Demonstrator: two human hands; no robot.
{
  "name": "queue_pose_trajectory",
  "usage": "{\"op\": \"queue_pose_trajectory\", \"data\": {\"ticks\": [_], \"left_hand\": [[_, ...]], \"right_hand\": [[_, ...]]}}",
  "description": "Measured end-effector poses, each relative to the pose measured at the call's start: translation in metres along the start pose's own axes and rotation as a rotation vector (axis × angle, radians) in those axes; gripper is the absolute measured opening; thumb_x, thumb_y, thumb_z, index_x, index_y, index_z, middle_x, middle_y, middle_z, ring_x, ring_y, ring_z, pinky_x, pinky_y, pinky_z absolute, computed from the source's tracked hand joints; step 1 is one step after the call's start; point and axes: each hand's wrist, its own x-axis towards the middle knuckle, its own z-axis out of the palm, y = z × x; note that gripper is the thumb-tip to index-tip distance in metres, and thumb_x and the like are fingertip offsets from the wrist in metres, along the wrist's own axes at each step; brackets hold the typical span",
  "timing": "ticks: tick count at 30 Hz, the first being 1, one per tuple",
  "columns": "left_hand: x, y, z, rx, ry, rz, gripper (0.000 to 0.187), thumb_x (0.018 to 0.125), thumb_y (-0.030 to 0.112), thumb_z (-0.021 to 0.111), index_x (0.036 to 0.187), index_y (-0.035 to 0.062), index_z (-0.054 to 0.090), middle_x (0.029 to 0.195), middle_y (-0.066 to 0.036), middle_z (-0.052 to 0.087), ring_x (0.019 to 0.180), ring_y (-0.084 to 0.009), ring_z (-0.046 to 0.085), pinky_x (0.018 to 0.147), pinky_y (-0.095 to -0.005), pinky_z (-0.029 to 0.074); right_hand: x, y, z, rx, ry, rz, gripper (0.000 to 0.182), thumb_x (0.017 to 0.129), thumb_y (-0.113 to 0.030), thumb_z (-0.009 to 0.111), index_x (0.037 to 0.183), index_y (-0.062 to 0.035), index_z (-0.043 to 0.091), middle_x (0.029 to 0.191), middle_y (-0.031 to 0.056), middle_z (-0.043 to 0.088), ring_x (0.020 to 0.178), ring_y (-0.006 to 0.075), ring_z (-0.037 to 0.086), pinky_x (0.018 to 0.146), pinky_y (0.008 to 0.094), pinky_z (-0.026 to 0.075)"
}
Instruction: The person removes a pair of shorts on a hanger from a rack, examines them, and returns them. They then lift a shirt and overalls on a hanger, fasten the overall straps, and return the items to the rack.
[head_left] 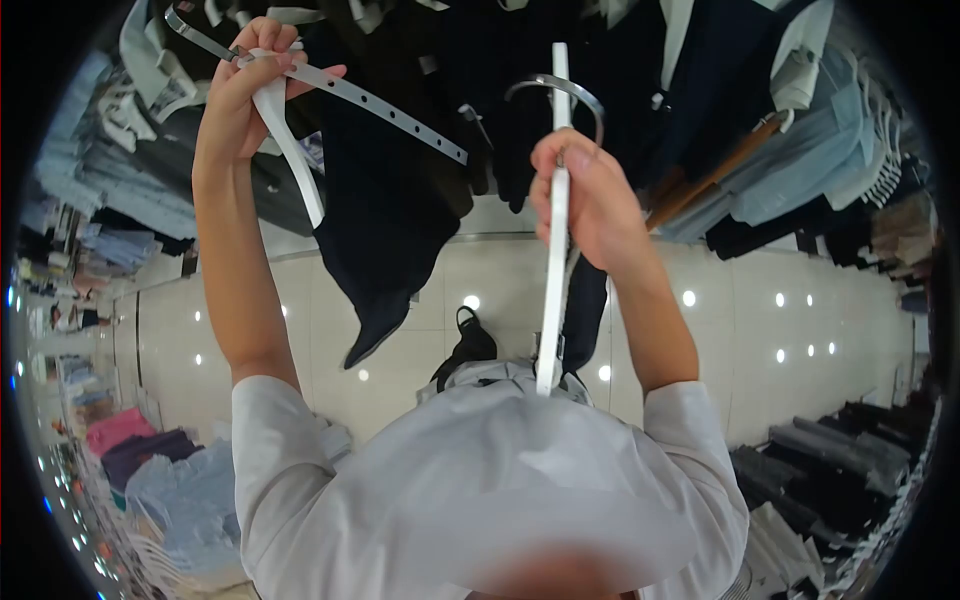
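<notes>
My left hand, raised at the upper left, is closed around a white hanger near its metal hook. A dark navy garment hangs below that hanger and tapers to a point over the floor. Right by these fingers runs a pale metal strip with a row of holes. My right hand grips a second white hanger, seen nearly edge-on, with its curved metal hook above the fingers. Dark cloth hangs along this hanger, partly hidden behind it.
Dark clothes hang on a rack straight ahead. Light blue garments on white hangers are at the right. Folded or hung clothing fills the lower left, and dark garments the lower right. The floor is shiny tile.
</notes>
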Motion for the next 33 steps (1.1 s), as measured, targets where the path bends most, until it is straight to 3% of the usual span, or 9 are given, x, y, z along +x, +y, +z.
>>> {"op": "queue_pose_trajectory", "data": {"ticks": [2, 6, 10, 13, 14, 21, 23, 26, 33], "left_hand": [[-0.007, 0.011, 0.001, -0.015, -0.004, -0.008, 0.015, 0.081, -0.002, 0.052, 0.083, 0.0102, 0.044, 0.084, 0.001, 0.041, 0.072, -0.008, 0.05, 0.098, -0.0602, 0.048], [-0.017, 0.029, -0.006, -0.035, -0.043, -0.06, 0.016, 0.08, 0.002, 0.055, 0.086, 0.0112, 0.043, 0.091, -0.002, 0.04, 0.08, -0.0113, 0.049, 0.104, -0.061, 0.041], [-0.018, 0.041, -0.007, -0.146, -0.034, -0.084, 0.016, 0.079, -0.003, 0.052, 0.088, 0.0077, 0.045, 0.087, -0.003, 0.043, 0.077, -0.0142, 0.05, 0.105, -0.0603, 0.041], [-0.021, 0.044, 0.023, -0.167, 0.087, -0.012, 0.013, 0.083, -0.001, 0.056, 0.093, 0.0072, 0.053, 0.087, -0.01, 0.056, 0.079, -0.0256, 0.061, 0.088, -0.0586, 0.05], [-0.021, 0.049, 0.029, -0.21, 0.155, -0.043, 0.025, 0.076, -0.009, 0.054, 0.088, 0.0124, 0.053, 0.084, -0.002, 0.057, 0.076, -0.0183, 0.063, 0.086, -0.0689, 0.049], [-0.017, 0.047, 0.03, -0.167, 0.282, -0.026, 0.016, 0.083, -0.002, 0.053, 0.096, 0.0071, 0.053, 0.093, -0.007, 0.054, 0.086, -0.0214, 0.059, 0.095, -0.0623, 0.047], [-0.013, 0.05, 0.038, -0.074, 0.475, -0.051, 0.016, 0.079, -0.005, 0.049, 0.091, 0.0042, 0.046, 0.087, -0.006, 0.046, 0.074, -0.0165, 0.05, 0.105, -0.0628, 0.04], [-0.016, 0.036, 0.008, -0.247, 0.2, -0.014, 0.018, 0.079, -0.007, 0.047, 0.095, 0.0016, 0.047, 0.091, -0.009, 0.049, 0.077, -0.021, 0.055, 0.104, -0.0638, 0.041], [-0.022, 0.033, -0.002, -0.314, 0.102, -0.063, 0.02, 0.08, -0.005, 0.046, 0.099, -0.0004, 0.048, 0.099, -0.015, 0.051, 0.101, -0.0343, 0.06, 0.099, -0.0578, 0.049]], "right_hand": [[0.016, 0.006, 0.014, 0.026, 0.017, 0.089, 0.04, 0.101, -0.044, 0.042, 0.085, -0.0075, 0.046, 0.077, 0.0023, 0.044, 0.052, 0.0081, 0.044, 0.041, 0.0221, 0.04], [0.042, 0.018, 0.051, -0.149, 0.056, 0.075, 0.035, 0.099, -0.042, 0.047, 0.082, -0.0115, 0.046, 0.053, -0.0066, 0.034, 0.042, 0.002, 0.032, 0.037, 0.0186, 0.024], [0.066, 0.032, 0.065, -0.397, 0.047, -0.053, 0.039, 0.099, -0.046, 0.045, 0.081, -0.0112, 0.048, 0.05, -0.0084, 0.03, 0.038, 0.0024, 0.029, 0.037, 0.0205, 0.025], [0.076, 0.028, 0.074, -0.574, 0.045, -0.033, 0.047, 0.1, -0.041, 0.039, 0.075, -0.0029, 0.05, 0.059, 0.0063, 0.048, 0.059, 0.0165, 0.049, 0.06, 0.0351, 0.041], [0.079, 0.029, 0.075, -0.586, 0.052, -0.047, 0.047, 0.1, -0.04, 0.038, 0.076, -0.0018, 0.05, 0.061, 0.0083, 0.049, 0.06, 0.0192, 0.051, 0.061, 0.0365, 0.042], [0.103, 0.054, 0.077, -0.626, 0.144, -0.124, 0.049, 0.101, -0.038, 0.034, 0.085, 0.0036, 0.055, 0.078, 0.023, 0.057, 0.082, 0.0383, 0.057, 0.081, 0.0454, 0.042], [0.106, 0.057, 0.079, -0.644, 0.156, -0.162, 0.046, 0.101, -0.037, 0.033, 0.095, 0.0036, 0.055, 0.086, 0.0253, 0.057, 0.091, 0.041, 0.055, 0.087, 0.0462, 0.04], [0.106, 0.059, 0.084, -0.675, 0.152, -0.269, 0.043, 0.102, -0.032, 0.029, 0.116, 0.0022, 0.05, 0.097, 0.0251, 0.056, 0.102, 0.0414, 0.049, 0.095, 0.045, 0.037], [0.103, 0.066, 0.089, -0.632, 0.154, -0.349, 0.041, 0.101, -0.03, 0.029, 0.104, 0.0003, 0.056, 0.094, 0.0264, 0.054, 0.099, 0.0404, 0.049, 0.093, 0.0449, 0.038]]}}
